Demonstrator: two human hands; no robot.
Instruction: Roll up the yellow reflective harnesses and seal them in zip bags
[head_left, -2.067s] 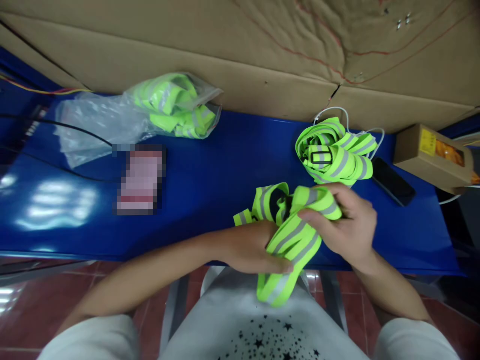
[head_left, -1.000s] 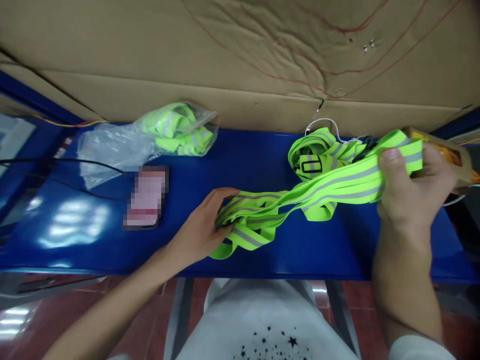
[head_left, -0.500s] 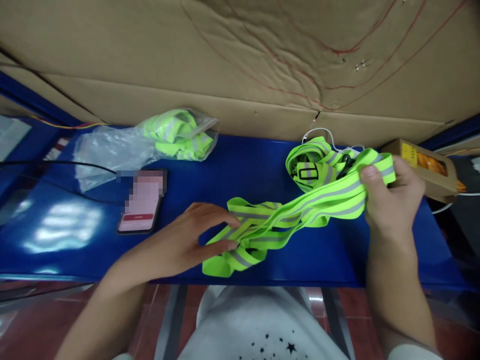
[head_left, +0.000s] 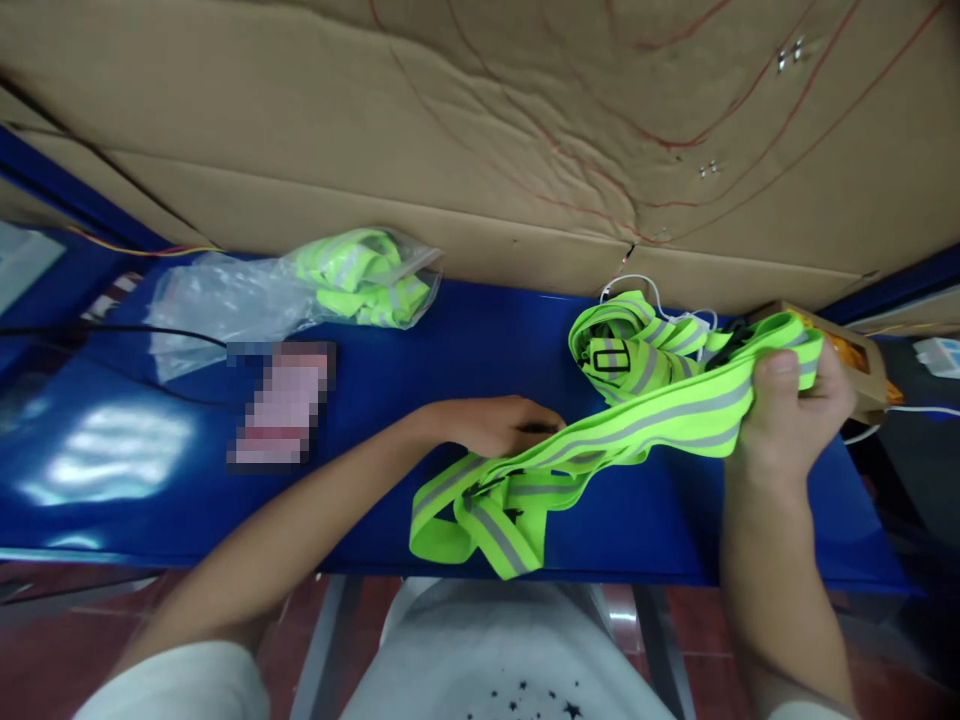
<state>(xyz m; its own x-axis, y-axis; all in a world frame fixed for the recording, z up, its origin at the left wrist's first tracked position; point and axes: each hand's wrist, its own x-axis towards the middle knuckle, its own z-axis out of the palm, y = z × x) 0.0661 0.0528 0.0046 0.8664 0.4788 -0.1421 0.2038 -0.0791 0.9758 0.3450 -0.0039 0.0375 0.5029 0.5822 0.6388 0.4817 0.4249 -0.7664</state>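
A folded bundle of neon-yellow reflective straps (head_left: 652,415) with grey stripes stretches between my two hands. At its right end, my right hand (head_left: 799,405) is closed around the folded layers, thumb on top. My left hand (head_left: 499,425) is curled against the bundle's far edge near its left part; its fingertips are partly hidden behind the webbing. Left of that, loose loops hang down toward the table's front edge, with dark fittings among them. Just behind the bundle lies a rolled reflective strap (head_left: 634,365) with a black rectangular buckle.
A clear plastic bag (head_left: 232,305) with more neon straps (head_left: 367,275) lies at the back left of the blue table (head_left: 360,365). Before it rests a phone (head_left: 281,405), its screen pixelated. A cardboard box (head_left: 870,365) stands behind my right hand. Cables cross the left side.
My left hand has moved right and up along the straps, its fingers now curled in at the far edge. The layers look flatter and straighter. My right hand keeps its hold, shifted slightly.
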